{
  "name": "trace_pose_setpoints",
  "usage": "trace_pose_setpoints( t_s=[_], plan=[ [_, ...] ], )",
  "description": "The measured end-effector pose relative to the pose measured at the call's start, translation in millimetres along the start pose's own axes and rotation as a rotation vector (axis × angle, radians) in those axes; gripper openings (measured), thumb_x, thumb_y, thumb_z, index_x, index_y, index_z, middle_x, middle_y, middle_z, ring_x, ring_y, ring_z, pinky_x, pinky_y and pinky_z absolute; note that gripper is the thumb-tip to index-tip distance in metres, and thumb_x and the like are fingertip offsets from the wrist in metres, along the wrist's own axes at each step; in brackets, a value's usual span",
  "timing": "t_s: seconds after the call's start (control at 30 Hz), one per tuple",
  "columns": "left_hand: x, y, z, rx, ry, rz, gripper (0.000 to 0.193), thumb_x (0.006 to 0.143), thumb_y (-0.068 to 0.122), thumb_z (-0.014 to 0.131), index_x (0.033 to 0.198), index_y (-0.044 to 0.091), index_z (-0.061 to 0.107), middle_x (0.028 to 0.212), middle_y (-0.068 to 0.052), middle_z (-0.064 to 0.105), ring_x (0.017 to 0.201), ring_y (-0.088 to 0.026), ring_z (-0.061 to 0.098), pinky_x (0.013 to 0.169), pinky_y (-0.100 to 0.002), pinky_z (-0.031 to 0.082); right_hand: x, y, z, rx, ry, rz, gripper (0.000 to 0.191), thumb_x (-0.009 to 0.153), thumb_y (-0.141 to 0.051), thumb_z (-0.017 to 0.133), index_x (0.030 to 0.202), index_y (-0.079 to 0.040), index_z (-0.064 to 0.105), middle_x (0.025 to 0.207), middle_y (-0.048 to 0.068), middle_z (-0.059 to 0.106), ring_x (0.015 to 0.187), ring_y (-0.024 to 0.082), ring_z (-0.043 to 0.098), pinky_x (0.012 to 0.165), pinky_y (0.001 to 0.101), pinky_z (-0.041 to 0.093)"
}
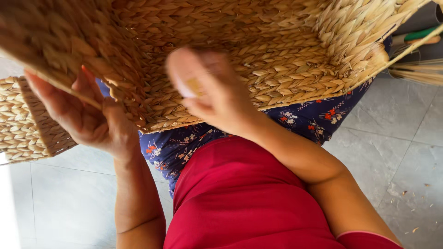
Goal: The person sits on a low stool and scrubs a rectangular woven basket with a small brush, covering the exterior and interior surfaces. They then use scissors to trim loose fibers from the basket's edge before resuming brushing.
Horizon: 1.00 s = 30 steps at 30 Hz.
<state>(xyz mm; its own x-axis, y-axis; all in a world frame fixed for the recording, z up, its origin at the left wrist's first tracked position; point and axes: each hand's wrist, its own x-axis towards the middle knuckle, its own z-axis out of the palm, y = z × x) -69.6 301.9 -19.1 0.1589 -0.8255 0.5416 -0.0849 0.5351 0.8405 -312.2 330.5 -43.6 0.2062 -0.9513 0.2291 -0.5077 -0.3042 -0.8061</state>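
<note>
The left hand [85, 115] is curled around the near edge of a large woven basket panel [258, 50], thumb on top and fingers tucked under the rim, gripping it firmly. The right hand [210, 92] rests against the panel's underside with its fingers loosely bent and blurred; something small and pale seems pinched in them, but I cannot tell what it is or how tight the hold is. The panel is thick braided straw, golden-tan, its plaits running in chevron rows, and it is held up over the person's lap, filling the top of the view. Below it lie a red garment [244, 203] and dark blue floral fabric [314, 117]. A second woven piece [23, 122] sits to the left, loose straw strands [417, 71] to the right, on grey floor tiles [397, 143].
</note>
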Motion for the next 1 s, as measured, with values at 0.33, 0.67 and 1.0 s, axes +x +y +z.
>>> trace_pose_setpoints(
  t_s=[0.33, 0.67, 1.0],
  plan=[
    [-43.7, -6.3, -27.3, 0.028, 0.114, -0.046, 0.084, 0.095, -0.032, 0.035, 0.166, 0.013, 0.026, 0.164, -0.005, 0.031, 0.151, -0.021, 0.039, 0.130, -0.038, 0.036, -18.6, 80.5, -80.7, -0.681, 0.070, 0.237, 0.055, 0.087, -0.026, 0.088, 0.135, -0.013, 0.065, 0.127, 0.017, 0.064, 0.106, 0.031, 0.066, 0.079, 0.0421, 0.061],
    [-37.0, -7.6, -18.6, 0.022, 0.127, -0.020, 0.086, 0.090, -0.032, 0.032, 0.165, 0.010, 0.031, 0.163, -0.003, 0.031, 0.151, -0.020, 0.037, 0.130, -0.039, 0.036, 24.2, 30.3, 7.9, -0.598, 0.136, 0.094, 0.058, 0.077, -0.021, 0.079, 0.131, -0.004, 0.066, 0.106, 0.017, 0.071, 0.092, 0.033, 0.061, 0.065, 0.0422, 0.055],
    [-36.3, -16.2, -25.5, 0.034, 0.095, 0.029, 0.091, 0.090, -0.035, 0.031, 0.165, 0.015, 0.027, 0.163, -0.004, 0.036, 0.148, -0.023, 0.046, 0.129, -0.038, 0.034, -6.8, 36.5, -41.7, -0.586, 0.240, -0.058, 0.063, 0.071, -0.021, 0.086, 0.128, -0.011, 0.060, 0.110, 0.018, 0.066, 0.093, 0.032, 0.068, 0.071, 0.0374, 0.059]
  ],
)
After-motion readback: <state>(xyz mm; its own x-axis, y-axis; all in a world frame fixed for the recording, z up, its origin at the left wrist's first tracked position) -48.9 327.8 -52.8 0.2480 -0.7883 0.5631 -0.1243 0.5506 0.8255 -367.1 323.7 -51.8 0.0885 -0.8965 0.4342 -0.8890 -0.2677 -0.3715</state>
